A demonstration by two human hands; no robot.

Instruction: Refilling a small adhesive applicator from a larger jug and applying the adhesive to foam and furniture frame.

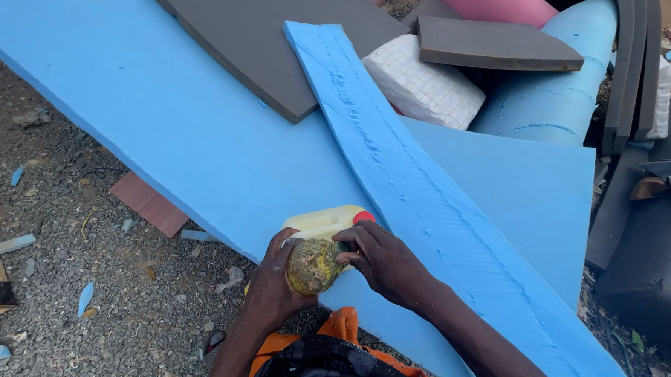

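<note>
A broad blue foam slab (pixel 165 128) fills most of the view, lying above gravel ground (pixel 68 275) strewn with small blue offcuts. On top of it, a long, narrow blue foam strip (pixel 418 192) with a rough, torn-looking face runs diagonally from upper middle to lower right, passing just beside the hands. A dark grey foam sheet (pixel 259 34) lies across the slab's upper part, and a second grey foam piece (pixel 492 44) rests beyond, over a white quilted cushion (pixel 423 87) and a rolled blue foam (pixel 551 92). A reddish board (pixel 150 203) lies on the gravel under the slab's edge.

At the slab's near edge sits a pale yellow plastic jerrycan (pixel 323 222) with a red cap (pixel 364 217), partly hidden by both hands. The left hand (pixel 275 284) is curled around a grubby, yellow-green, glue-crusted sponge (pixel 313 267), gripping it from below. The right hand (pixel 385 262) has its fingers bent, pressing against the sponge and the jerrycan's neck just under the cap.
</note>
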